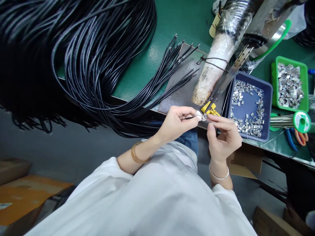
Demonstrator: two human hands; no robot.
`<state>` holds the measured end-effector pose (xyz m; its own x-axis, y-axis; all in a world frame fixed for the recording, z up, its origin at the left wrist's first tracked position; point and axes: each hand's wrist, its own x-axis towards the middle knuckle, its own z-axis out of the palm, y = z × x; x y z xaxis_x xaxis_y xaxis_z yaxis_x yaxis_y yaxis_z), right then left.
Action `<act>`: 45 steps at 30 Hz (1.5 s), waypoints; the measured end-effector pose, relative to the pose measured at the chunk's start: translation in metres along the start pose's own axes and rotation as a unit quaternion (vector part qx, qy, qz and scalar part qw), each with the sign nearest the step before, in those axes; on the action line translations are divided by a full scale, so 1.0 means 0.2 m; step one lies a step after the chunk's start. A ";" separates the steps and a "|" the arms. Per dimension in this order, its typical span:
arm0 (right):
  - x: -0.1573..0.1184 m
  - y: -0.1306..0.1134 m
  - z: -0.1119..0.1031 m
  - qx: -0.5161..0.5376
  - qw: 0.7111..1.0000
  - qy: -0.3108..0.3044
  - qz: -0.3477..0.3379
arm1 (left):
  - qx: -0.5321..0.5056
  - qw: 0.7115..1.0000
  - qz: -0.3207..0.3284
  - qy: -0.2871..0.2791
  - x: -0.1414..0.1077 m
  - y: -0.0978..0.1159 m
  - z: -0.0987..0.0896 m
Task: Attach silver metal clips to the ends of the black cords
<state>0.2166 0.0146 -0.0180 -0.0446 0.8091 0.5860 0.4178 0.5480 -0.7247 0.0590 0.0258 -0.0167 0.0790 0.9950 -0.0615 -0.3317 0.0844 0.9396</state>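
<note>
Over the table's front edge, my left hand (pixel 177 123) is closed on a thin black cable (pixel 189 118), its end pointing right. White wrapping covers a fingertip of that hand. Just to the right, the thumb and fingers of my right hand (pixel 225 136) pinch a small silvery metal clip (pixel 205 116) at the cable's end. Whether the cable sits inside the clip is too small to tell. Right behind the fingertips are yellow tool parts (pixel 210 108). Beside my right hand stands a dark blue tray (pixel 267 98) with many loose metal clips in it.
A large bundle of black cables (pixel 98 59) covers the left of the green table (pixel 177 16), several stripped ends lying on a dark plate (pixel 172 88). A plastic-wrapped post (pixel 214 62) rises behind my hands. A green bin (pixel 305 82), solder spool (pixel 301 121) and pliers (pixel 291 139) are rightward.
</note>
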 end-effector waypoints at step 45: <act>0.05 -0.02 0.01 -0.136 0.986 -0.030 -0.094 | 0.016 0.999 -0.015 0.046 0.02 0.04 0.02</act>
<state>0.2131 0.0201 -0.0089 -0.1940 0.7145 0.6722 0.6252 0.6181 -0.4765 0.0612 0.0306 -0.0075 0.0006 0.9928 -0.1200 -0.3001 0.1146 0.9470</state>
